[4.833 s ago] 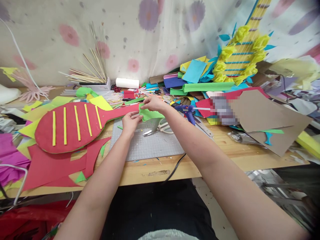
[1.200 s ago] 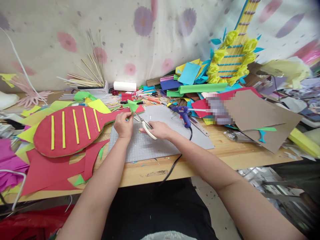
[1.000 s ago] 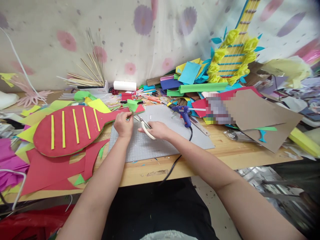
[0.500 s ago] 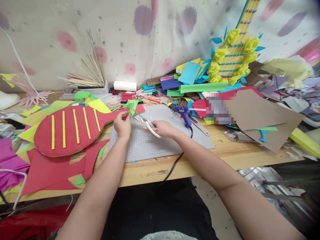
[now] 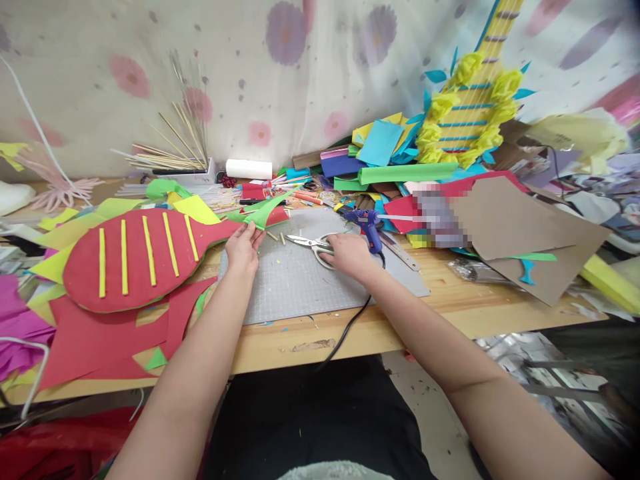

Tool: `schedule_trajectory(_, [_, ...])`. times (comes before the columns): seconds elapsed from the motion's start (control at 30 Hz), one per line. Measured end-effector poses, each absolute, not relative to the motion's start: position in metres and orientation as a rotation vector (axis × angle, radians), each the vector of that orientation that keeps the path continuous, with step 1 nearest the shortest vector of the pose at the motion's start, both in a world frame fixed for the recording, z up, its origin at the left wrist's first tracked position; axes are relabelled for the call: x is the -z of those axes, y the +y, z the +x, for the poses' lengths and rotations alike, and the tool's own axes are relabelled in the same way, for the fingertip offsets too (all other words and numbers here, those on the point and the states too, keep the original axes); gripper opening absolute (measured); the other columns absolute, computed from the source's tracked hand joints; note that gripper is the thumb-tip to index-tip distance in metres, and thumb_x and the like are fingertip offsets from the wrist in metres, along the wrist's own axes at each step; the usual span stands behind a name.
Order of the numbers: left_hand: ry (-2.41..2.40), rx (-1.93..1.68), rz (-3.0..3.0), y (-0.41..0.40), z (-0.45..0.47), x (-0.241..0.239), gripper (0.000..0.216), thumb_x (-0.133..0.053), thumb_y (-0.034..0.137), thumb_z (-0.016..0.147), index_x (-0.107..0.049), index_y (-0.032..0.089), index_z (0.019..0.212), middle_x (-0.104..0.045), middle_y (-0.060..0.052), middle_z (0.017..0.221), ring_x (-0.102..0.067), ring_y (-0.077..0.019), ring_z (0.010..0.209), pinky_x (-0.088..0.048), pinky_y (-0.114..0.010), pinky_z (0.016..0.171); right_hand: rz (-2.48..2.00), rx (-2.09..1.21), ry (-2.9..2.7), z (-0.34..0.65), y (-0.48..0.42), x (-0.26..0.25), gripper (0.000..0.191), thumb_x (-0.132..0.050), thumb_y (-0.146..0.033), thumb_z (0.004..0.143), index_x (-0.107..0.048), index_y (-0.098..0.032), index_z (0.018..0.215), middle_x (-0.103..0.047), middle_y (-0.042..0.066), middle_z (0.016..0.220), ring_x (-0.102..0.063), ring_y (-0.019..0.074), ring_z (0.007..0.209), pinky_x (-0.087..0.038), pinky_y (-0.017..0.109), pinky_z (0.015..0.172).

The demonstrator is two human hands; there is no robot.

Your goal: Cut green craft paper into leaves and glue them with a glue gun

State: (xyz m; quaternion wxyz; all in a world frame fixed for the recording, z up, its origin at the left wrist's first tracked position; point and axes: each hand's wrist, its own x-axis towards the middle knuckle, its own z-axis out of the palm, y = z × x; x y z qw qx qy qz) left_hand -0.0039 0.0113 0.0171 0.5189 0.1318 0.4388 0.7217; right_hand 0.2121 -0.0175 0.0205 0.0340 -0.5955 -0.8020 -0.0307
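My left hand [image 5: 243, 251] pinches a bright green piece of paper or thin foam [image 5: 267, 211] above the left back corner of the cutting mat. Closed around the handles of a pair of scissors [image 5: 316, 247], my right hand [image 5: 353, 255] is low over the mat's middle. The scissor blades are slightly apart and point left, away from the green piece. Short cut stick bits [image 5: 283, 239] lie near the blade tips. Beside my left hand rests a red guitar-like cutout [image 5: 133, 260] with several yellow strips and a green underside.
A blue glue gun [image 5: 369, 230] and a metal ruler [image 5: 400, 251] lie at the right of the grey cutting mat [image 5: 300, 293]. The gun's black cord [image 5: 347, 333] crosses the front edge. A yellow flowered guitar [image 5: 465, 120] leans at the back. Brown card [image 5: 530, 227] sticks out at right.
The scissors have moved right, away from the green piece, and down toward the mat with my right hand. My left hand has shifted slightly left, and the green piece now spreads out toward the right.
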Motion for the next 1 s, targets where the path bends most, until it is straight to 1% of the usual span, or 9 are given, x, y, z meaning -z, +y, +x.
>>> schedule_trajectory(0.17, [1.111, -1.727, 0.43, 0.013, 0.001, -0.011, 0.01, -0.06, 0.005, 0.072, -0.056, 0.014, 0.068, -0.062, 0.001, 0.06, -0.06, -0.0073, 0.054, -0.052, -0.029, 0.077, -1.699, -0.095, -2.369, 0.225, -0.019, -0.016, 0.03, -0.054, -0.035, 0.082, -0.062, -0.018, 0.104, -0.064, 0.008, 0.104, -0.059, 0.021, 0.096, -0.041, 0.028, 0.076])
schedule_trajectory(0.27, [1.184, -1.762, 0.574, 0.014, 0.004, -0.007, 0.009, -0.065, 0.009, 0.067, -0.058, 0.014, 0.071, -0.064, 0.001, 0.065, -0.06, -0.0079, 0.057, -0.052, -0.026, 0.07, -1.66, -0.123, -2.236, 0.229, -0.021, -0.017, 0.021, -0.049, -0.03, 0.085, -0.064, -0.018, 0.094, -0.066, 0.007, 0.098, -0.059, 0.0189, 0.093, -0.04, 0.028, 0.075])
schedule_trajectory(0.37, [1.238, -1.797, 0.748, 0.014, 0.007, 0.0, 0.014, -0.068, 0.012, 0.062, -0.059, 0.014, 0.073, -0.065, 0.0, 0.068, -0.06, -0.0091, 0.06, -0.051, -0.024, 0.065, -1.581, -0.13, -2.155, 0.218, -0.021, -0.022, 0.02, -0.046, -0.03, 0.087, -0.062, -0.019, 0.085, -0.065, 0.005, 0.091, -0.058, 0.0171, 0.087, -0.038, 0.027, 0.07])
schedule_trajectory(0.5, [1.309, -1.803, 0.938, 0.015, 0.008, 0.008, 0.016, -0.071, 0.015, 0.059, -0.059, 0.015, 0.071, -0.063, 0.001, 0.066, -0.059, -0.0097, 0.061, -0.049, -0.023, 0.065, -1.505, -0.22, -2.197, 0.191, -0.014, -0.036, 0.021, -0.043, -0.033, 0.088, -0.059, -0.019, 0.088, -0.065, 0.004, 0.092, -0.058, 0.0155, 0.084, -0.039, 0.026, 0.068])
schedule_trajectory(0.6, [1.315, -1.803, 0.938, 0.015, 0.006, 0.008, 0.015, -0.071, 0.015, 0.059, -0.06, 0.015, 0.071, -0.063, 0.001, 0.066, -0.059, -0.0101, 0.062, -0.049, -0.023, 0.066, -1.648, -0.187, -2.38, 0.179, -0.01, -0.045, 0.02, -0.043, -0.025, 0.086, -0.058, -0.017, 0.096, -0.064, 0.009, 0.101, -0.058, 0.0197, 0.092, -0.041, 0.028, 0.072])
schedule_trajectory(0.67, [1.304, -1.79, 0.871, 0.015, 0.005, 0.006, 0.013, -0.069, 0.013, 0.061, -0.06, 0.015, 0.07, -0.063, 0.001, 0.067, -0.059, -0.0102, 0.062, -0.049, -0.024, 0.066, -1.826, -0.119, -2.518, 0.18, -0.009, -0.046, 0.026, -0.046, -0.021, 0.081, -0.057, -0.013, 0.104, -0.061, 0.016, 0.108, -0.057, 0.0248, 0.1, -0.042, 0.031, 0.076])
schedule_trajectory(0.73, [1.296, -1.772, 0.802, 0.015, 0.005, 0.003, 0.011, -0.067, 0.011, 0.062, -0.06, 0.015, 0.07, -0.064, 0.001, 0.067, -0.058, -0.0099, 0.062, -0.049, -0.024, 0.065, -1.967, -0.088, -2.586, 0.186, -0.009, -0.044, 0.036, -0.051, -0.023, 0.077, -0.055, -0.008, 0.11, -0.059, 0.021, 0.112, -0.055, 0.028, 0.104, -0.043, 0.033, 0.079])
schedule_trajectory(0.8, [1.288, -1.762, 0.765, 0.015, 0.005, 0.001, 0.011, -0.066, 0.009, 0.063, -0.06, 0.015, 0.07, -0.064, 0.001, 0.068, -0.058, -0.0095, 0.061, -0.049, -0.023, 0.065, -1.985, -0.088, -2.626, 0.193, -0.009, -0.041, 0.04, -0.052, -0.023, 0.075, -0.054, -0.007, 0.112, -0.059, 0.021, 0.112, -0.056, 0.0281, 0.103, -0.043, 0.033, 0.08])
schedule_trajectory(1.0, [1.243, -1.719, 0.741, 0.015, 0.007, 0.002, 0.01, -0.062, 0.007, 0.066, -0.062, 0.014, 0.074, -0.065, 0.001, 0.069, -0.059, -0.0093, 0.059, -0.05, -0.024, 0.064, -1.955, -0.255, -2.593, 0.214, -0.008, -0.035, 0.036, -0.056, -0.026, 0.072, -0.056, -0.012, 0.105, -0.061, 0.016, 0.108, -0.058, 0.0257, 0.097, -0.042, 0.03, 0.075])
